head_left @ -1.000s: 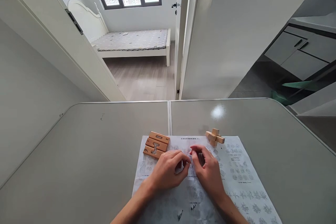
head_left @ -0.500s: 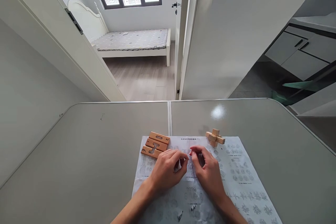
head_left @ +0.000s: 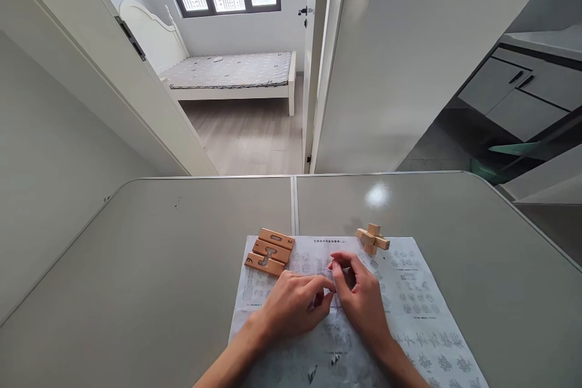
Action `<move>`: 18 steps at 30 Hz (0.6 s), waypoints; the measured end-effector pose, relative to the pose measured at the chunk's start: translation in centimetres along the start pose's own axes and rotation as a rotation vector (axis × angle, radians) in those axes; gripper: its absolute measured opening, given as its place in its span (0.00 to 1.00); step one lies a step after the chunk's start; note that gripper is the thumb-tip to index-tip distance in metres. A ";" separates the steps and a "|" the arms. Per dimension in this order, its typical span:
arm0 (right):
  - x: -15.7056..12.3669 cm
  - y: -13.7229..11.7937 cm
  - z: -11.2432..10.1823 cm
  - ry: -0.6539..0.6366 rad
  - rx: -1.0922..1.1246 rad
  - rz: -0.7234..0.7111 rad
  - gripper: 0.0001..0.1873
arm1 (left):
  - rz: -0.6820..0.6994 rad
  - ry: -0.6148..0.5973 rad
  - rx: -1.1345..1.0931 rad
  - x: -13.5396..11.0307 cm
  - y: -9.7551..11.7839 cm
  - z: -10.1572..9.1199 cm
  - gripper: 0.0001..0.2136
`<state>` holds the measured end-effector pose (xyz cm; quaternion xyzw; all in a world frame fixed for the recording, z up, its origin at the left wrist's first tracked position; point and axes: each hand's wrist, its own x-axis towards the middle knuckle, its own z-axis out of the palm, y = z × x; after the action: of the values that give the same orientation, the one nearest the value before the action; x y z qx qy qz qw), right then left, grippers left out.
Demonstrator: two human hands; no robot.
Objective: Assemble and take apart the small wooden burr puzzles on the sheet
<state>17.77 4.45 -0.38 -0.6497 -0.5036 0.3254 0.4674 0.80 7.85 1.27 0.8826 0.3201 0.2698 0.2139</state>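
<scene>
My left hand point(head_left: 297, 302) is over the printed sheet, its thumb and forefinger drawn together in a pinch. Close beside it, my right hand point(head_left: 357, 285) pinches as well, thumb against fingertips. Anything between the fingers of either hand is too small or hidden to make out. Both hands rest on or just above the large paper sheet point(head_left: 431, 297), printed with rows of small line diagrams. Beyond my left hand lie three slotted wooden slats point(head_left: 271, 250) with numbers, side by side. A small cross-shaped wooden block puzzle point(head_left: 373, 239) stands beyond my right hand.
The sheet lies on a grey table point(head_left: 136, 279) with a seam and pale edging. Two small dark marks or bits point(head_left: 311, 374) show near the sheet's front. Past the table are an open doorway, a bed point(head_left: 236, 73) and, at right, cabinets point(head_left: 518, 85).
My left hand has moved a little right and nearer to me, its fingertips now below those of my right hand. My right hand has hardly moved.
</scene>
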 end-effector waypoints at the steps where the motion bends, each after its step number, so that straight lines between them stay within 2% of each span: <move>1: 0.0 0.1 0.0 0.010 0.023 0.011 0.11 | 0.000 -0.007 0.000 0.0 0.0 0.0 0.05; 9: 0.1 0.3 0.2 0.110 0.230 0.053 0.18 | -0.002 -0.026 -0.008 0.1 0.1 -0.2 0.06; 18: 0.3 -0.1 0.1 0.118 0.270 0.053 0.19 | -0.012 -0.038 -0.021 0.0 -0.1 0.1 0.07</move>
<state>17.74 4.71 -0.31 -0.6119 -0.4097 0.3637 0.5705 0.77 7.91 1.14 0.8833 0.3183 0.2553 0.2307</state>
